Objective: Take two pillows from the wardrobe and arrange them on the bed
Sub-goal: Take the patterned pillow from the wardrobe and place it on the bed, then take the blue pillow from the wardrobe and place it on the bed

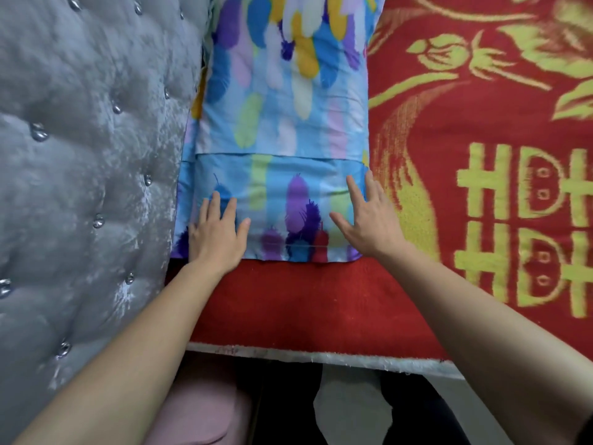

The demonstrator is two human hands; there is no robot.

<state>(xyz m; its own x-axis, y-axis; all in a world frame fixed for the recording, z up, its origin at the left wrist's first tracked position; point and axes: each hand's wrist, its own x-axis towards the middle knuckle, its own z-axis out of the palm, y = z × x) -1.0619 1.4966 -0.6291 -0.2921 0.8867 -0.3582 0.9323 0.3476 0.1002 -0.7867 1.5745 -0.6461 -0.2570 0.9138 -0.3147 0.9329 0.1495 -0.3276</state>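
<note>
Single head-worn view, close above the bed [321,300], facing down toward the headboard [90,155].

The light on my bed is even and fairly bright, soft with no hard shadows. My left hand [218,239] and right hand [369,220] throw only faint shade on the pillow [282,123]. The headboard [80,155] shows pale sheen, and its studs [39,132] catch small glints. The blanket [481,155] looks saturated. Under the bed edge it turns dark. The wide lens bends lines near the edges, and fine detail is slightly soft all over.
</note>
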